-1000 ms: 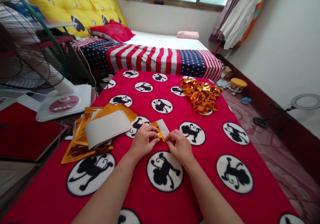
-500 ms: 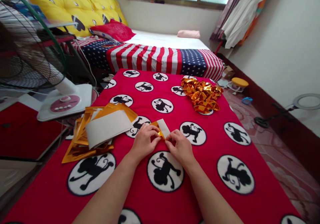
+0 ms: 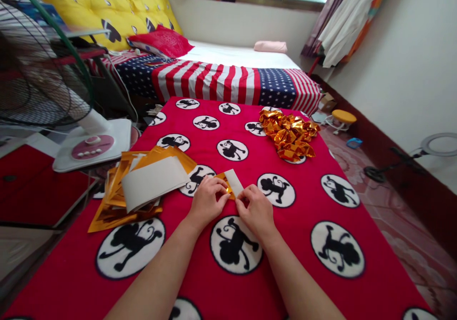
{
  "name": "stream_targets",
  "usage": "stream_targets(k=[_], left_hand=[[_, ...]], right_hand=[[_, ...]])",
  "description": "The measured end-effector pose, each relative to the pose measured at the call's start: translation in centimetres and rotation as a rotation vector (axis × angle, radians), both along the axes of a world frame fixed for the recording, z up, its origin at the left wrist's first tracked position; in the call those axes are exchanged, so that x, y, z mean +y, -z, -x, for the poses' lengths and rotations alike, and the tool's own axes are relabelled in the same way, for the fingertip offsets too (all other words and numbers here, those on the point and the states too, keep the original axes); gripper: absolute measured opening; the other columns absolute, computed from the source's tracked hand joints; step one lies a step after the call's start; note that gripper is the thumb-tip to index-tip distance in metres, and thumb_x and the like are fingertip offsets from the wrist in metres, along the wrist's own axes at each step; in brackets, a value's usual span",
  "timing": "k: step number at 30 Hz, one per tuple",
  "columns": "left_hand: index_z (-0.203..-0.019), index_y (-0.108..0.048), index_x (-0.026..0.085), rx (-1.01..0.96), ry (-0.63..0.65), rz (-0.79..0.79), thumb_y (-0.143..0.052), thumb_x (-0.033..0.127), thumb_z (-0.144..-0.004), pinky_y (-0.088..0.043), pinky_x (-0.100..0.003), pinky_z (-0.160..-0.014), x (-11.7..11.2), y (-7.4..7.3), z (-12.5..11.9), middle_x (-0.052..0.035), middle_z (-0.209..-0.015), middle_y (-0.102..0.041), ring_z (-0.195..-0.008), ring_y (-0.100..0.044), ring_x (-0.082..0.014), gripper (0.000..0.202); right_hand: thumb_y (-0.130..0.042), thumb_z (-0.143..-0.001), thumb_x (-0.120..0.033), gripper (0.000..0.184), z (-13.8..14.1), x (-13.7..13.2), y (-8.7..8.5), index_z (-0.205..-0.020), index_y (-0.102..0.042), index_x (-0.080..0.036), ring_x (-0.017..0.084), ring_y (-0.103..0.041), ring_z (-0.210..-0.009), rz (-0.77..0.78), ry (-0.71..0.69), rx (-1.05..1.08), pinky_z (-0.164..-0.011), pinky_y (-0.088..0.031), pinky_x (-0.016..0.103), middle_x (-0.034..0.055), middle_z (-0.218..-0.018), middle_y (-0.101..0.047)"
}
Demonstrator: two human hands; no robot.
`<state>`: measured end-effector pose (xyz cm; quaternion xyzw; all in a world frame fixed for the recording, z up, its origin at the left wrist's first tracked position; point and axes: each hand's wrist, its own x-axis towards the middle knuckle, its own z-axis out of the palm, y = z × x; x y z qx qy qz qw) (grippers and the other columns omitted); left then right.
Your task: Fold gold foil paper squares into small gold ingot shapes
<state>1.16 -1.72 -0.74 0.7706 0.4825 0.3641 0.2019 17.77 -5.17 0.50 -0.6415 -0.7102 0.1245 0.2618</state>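
Between my hands, a small sheet of gold foil paper lies partly folded on the red cloth, its pale grey back showing at the upper right. My left hand is closed on its left side, thumb and fingers near the lower edge. At the right lower corner, the fingertips of my right hand pinch the paper. To the left of my hands rests a loose stack of gold foil sheets, with grey-backed sheets on top. A heap of folded gold foil pieces lies farther off at the right.
Under everything spreads a red cloth with monkey prints. A fan stands beside its left edge. Beyond the far edge is a bed. On the floor to the right are a yellow stool and a ring-shaped stand.
Both hands stay almost in place on the foil paper. The right fingers have shifted very slightly at its corner. The camera view has tilted a little.
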Motion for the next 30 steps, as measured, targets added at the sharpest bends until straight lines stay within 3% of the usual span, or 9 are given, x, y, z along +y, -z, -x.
stream_targets(k=[8, 20, 30], left_hand=[[-0.067, -0.067, 0.021, -0.015, -0.031, 0.017, -0.069, 0.018, -0.078, -0.045, -0.045, -0.098, 0.09, -0.17, -0.14, -0.0032, -0.089, -0.069, -0.09, -0.06, -0.0202, 0.011], [-0.063, -0.065, 0.021, -0.014, -0.065, -0.007, -0.069, 0.019, -0.077, -0.035, -0.052, -0.108, 0.2, 0.17, -0.53, -0.0029, -0.087, -0.069, -0.087, -0.062, -0.0198, 0.014], [-0.063, -0.063, 0.021, -0.019, -0.082, 0.012, -0.069, 0.016, -0.075, -0.034, -0.049, -0.109, 0.23, 0.21, -0.65, -0.0016, -0.086, -0.068, -0.088, -0.062, -0.0189, 0.014]], right_hand=[[-0.059, -0.083, -0.022, 0.012, 0.01, -0.04, 0.07, -0.072, -0.059, -0.021, 0.015, -0.055, -0.077, -0.003, 0.0, 0.0, -0.066, -0.036, 0.026, 0.0008, -0.082, -0.057], [-0.059, -0.081, -0.021, 0.013, 0.54, 0.06, -0.16, -0.068, -0.058, -0.02, 0.015, -0.055, -0.075, 0.0, 0.045, -0.044, -0.065, -0.036, 0.027, 0.0019, -0.08, -0.057], [-0.06, -0.08, -0.022, 0.013, 0.71, 0.09, 0.08, -0.067, -0.056, -0.021, 0.016, -0.053, -0.075, -0.015, 0.06, -0.061, -0.066, -0.035, 0.028, 0.0021, -0.08, -0.056]])
